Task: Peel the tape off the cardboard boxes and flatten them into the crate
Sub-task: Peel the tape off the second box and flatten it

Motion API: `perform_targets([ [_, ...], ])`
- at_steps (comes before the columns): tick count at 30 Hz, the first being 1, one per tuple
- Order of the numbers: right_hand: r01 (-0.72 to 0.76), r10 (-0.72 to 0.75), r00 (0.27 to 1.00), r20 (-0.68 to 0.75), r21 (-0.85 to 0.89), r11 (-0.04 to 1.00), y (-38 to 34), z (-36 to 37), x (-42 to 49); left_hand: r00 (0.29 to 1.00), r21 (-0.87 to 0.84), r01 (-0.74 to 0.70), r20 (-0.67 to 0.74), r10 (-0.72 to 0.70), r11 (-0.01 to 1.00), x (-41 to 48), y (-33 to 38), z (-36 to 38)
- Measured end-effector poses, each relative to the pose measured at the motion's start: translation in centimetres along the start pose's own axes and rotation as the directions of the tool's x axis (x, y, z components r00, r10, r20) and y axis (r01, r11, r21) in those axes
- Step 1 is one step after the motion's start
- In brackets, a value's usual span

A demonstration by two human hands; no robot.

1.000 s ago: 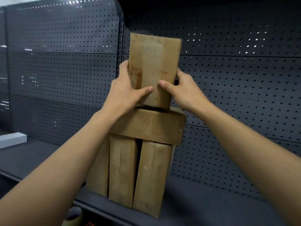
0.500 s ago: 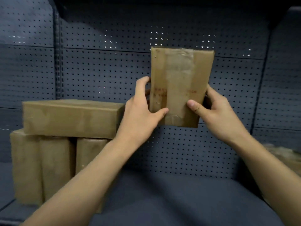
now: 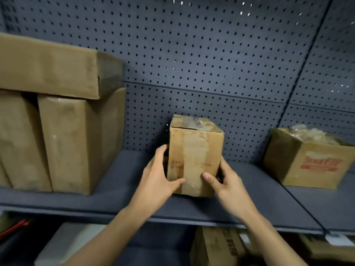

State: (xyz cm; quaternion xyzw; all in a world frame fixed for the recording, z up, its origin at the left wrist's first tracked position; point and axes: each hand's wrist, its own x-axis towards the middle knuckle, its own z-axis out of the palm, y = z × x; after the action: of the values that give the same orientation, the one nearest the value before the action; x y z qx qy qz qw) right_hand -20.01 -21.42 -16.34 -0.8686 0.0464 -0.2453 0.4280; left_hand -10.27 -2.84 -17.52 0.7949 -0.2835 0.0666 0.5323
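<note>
A small taped cardboard box point(image 3: 194, 150) stands upright on the dark shelf point(image 3: 119, 191), with clear tape running down its front and over its top. My left hand point(image 3: 157, 177) grips its left side, thumb on the front face. My right hand point(image 3: 226, 181) grips its right side, thumb also on the front. A stack of taped boxes point(image 3: 63, 116) stands at the left of the shelf, one lying across several upright ones.
An open box point(image 3: 305, 160) with crumpled clear material in it sits on the shelf at right. A pegboard wall point(image 3: 211, 64) backs the shelf. Below the shelf edge are another cardboard box point(image 3: 217, 246) and a pale flat object point(image 3: 63, 244).
Both hands carried the small box off the top of the stack, rightward and down, and it now stands on the shelf. The view has shifted right and down.
</note>
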Motion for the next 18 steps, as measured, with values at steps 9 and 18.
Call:
perform_targets([
  [9,-0.022,0.021,1.0,0.019,0.074,0.997,1.7,1.6,-0.6,0.994,0.042,-0.056,0.092,0.052,0.998,0.0,-2.0,-0.6],
  [18,0.396,-0.505,0.862,-0.05,-0.554,0.732,-4.0,-1.0,1.9,0.915,0.152,-0.357,0.256,0.313,0.921,4.8,0.0,-3.5],
])
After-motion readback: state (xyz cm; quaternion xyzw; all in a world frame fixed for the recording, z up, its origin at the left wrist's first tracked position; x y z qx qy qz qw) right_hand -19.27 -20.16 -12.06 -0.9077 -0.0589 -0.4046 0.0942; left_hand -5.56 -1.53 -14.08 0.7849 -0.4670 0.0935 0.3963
